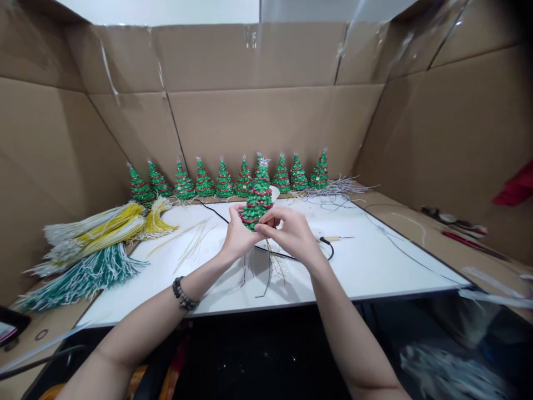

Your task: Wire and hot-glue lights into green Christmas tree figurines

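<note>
Upright above the white board, a small green Christmas tree with red garland and a clear star on top is held in my left hand, its fingers wrapped round the base. My right hand is closed in a pinch at the tree's lower right edge; whatever sits between its fingertips is too small to make out. Thin wires, dark and yellowish, hang down below the tree. A white rounded piece shows behind the tree on its right.
Several similar trees line the back. Bundles of yellow and white wires and green and white wires lie at left. A thin tool with a tan handle and black cord rests right of my hands. Cardboard walls enclose the white board.
</note>
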Available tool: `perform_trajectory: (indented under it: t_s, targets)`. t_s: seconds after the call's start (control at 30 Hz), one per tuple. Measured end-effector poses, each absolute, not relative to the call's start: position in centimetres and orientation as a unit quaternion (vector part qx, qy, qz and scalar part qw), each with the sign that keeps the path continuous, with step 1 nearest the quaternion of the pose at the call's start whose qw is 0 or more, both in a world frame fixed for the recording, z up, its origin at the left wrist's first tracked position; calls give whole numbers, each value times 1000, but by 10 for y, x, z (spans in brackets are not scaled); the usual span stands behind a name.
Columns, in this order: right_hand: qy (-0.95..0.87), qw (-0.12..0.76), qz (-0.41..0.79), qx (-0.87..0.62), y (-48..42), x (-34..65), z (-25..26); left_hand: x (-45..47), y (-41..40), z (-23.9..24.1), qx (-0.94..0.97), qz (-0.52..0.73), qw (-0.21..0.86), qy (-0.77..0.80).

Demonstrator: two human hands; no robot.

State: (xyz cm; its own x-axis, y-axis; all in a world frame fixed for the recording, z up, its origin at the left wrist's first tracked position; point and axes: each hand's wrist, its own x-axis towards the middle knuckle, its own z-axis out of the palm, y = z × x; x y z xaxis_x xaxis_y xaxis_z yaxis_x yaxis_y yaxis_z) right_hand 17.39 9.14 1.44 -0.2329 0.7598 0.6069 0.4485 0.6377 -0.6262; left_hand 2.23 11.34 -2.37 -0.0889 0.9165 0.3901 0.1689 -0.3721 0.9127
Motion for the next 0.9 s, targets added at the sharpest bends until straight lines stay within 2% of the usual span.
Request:
perform_trajectory:
  t_s: [0.13,0.23,0.33,0.43,0.5,0.63,0.73,0.8,0.9]
  targets:
    - [-757,520,122,-376,85,167,14,20,111,-27,569,579,352,467]
    - [-756,505,75,-409,87,163,13,20,111,-27,565,583,346,470]
    - [-764,478,92,-423,87,163,13,20,111,-27,563,586,353,463]
    - [-752,514,133,-391,83,163,12,18,110,-25,557,585,365,463]
    - [-747,536,94,-382,81,160,11,18,108,-22,554,584,368,465]
    - [-763,485,-25,-427,83,155,9,17,106,-20,552,582,372,467]
    - [-771,450,-17,-449,80,160,7,17,108,-21,543,580,391,465]
    - [-756,484,23,-440,71,165,1,16,109,-20,525,581,417,462]
    - [-675,600,61,-425,58,163,-19,16,110,-17,483,582,473,452]
